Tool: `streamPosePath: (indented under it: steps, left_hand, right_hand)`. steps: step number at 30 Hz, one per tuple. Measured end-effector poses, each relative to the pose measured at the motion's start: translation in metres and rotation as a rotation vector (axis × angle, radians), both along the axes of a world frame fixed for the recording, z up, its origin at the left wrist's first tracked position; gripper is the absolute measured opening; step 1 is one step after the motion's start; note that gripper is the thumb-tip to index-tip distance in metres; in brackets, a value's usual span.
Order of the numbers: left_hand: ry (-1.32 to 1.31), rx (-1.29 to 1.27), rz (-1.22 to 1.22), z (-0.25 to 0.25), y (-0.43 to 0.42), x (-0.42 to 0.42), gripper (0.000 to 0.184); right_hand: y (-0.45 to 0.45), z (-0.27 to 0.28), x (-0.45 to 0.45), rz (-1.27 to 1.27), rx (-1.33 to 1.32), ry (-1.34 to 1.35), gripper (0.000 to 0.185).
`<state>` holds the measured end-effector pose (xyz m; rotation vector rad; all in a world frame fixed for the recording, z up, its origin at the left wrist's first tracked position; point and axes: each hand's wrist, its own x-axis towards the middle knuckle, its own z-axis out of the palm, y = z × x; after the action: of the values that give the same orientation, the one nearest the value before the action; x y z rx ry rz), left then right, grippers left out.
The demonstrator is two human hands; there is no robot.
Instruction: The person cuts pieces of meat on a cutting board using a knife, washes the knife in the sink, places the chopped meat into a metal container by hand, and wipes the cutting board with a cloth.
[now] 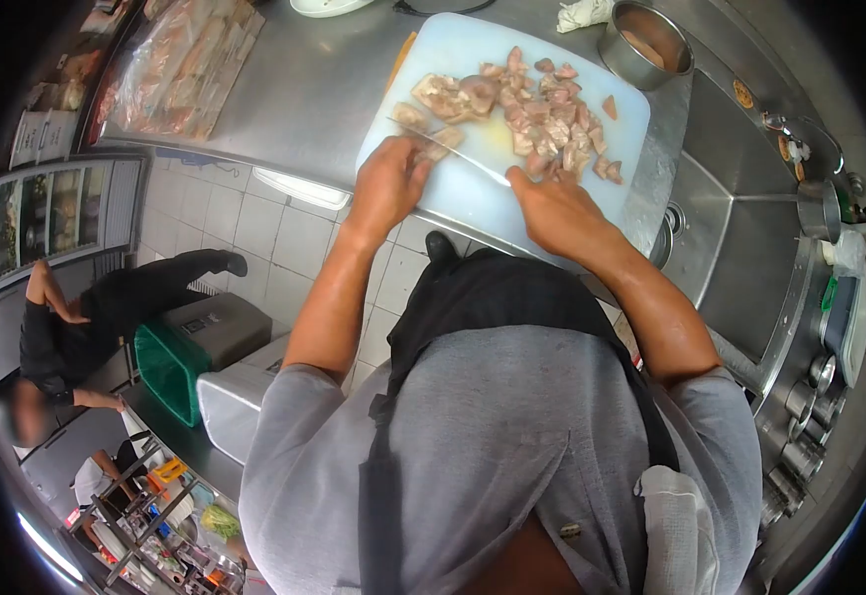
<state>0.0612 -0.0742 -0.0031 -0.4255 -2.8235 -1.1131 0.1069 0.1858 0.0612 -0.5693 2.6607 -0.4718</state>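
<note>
A white cutting board (493, 213) lies on the steel counter with pale pink, cooked-looking meat on it. My right hand (559, 213) is wrapped round the handle of a knife (463, 156), whose thin blade points up and left across the board. Curled fingers of my left hand (388, 183) press on a piece of meat (443, 142) at the board's left side, close to the blade. Larger meat chunks (458, 96) sit just beyond it. Several small cut pieces (552, 114) are heaped right of the blade. My left fingertips are partly hidden.
A round metal pot (646, 45) stands at the board's far right corner, beside a white cloth (584, 14). Wrapped packages (180, 69) lie on the left counter. The sink (760, 258) is at right. A person in black (106, 307) stands at left near a green bin (167, 372).
</note>
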Motion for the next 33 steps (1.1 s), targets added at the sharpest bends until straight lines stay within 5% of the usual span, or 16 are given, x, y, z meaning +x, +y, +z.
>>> streamPosePath:
  steps: [14,17,24,33]
  left_hand:
    - [-0.068,0.017,0.050,-0.014,-0.011,0.013,0.023]
    - [-0.035,-0.018,0.007,-0.014,-0.012,0.010,0.022]
    - [-0.027,0.018,-0.010,-0.011,-0.019,0.013,0.016]
    - [0.009,0.020,-0.065,-0.011,-0.016,0.010,0.014]
  right_hand:
    - [0.030,0.027,0.016,-0.077,0.093,-0.214,0.027]
    - [0.031,0.000,0.003,-0.059,-0.082,-0.013,0.028]
    - [0.042,0.027,0.021,-0.096,0.057,-0.161,0.033]
    - [0.030,0.031,0.026,-0.135,-0.055,-0.025,0.037]
